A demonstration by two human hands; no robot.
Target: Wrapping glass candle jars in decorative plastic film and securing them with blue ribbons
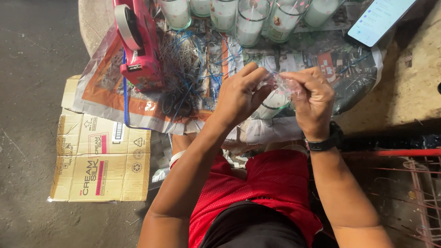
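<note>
In the head view, the left hand (239,94) and the right hand (314,98) met at about 12 o'clock from the person's lap, both grips pinched shut on a crinkled clear plastic wrap (281,83) bunched over the top of a glass candle (272,104). The wrap looked thin, limp and slippery, best taken at its gathered edges; the candle looked heavy and breakable, better held by its wall.

On the table (404,92), covered with newspaper (115,98), more glass candles (250,20) stood in a row at 12 o'clock. A red tape dispenser (138,41) and a tangle of blue strings (193,69) lay at 10 o'clock, near enough to snag. A phone (379,18) lay at 1 o'clock, and a flattened cardboard box (98,156) on the floor at 9 o'clock.
</note>
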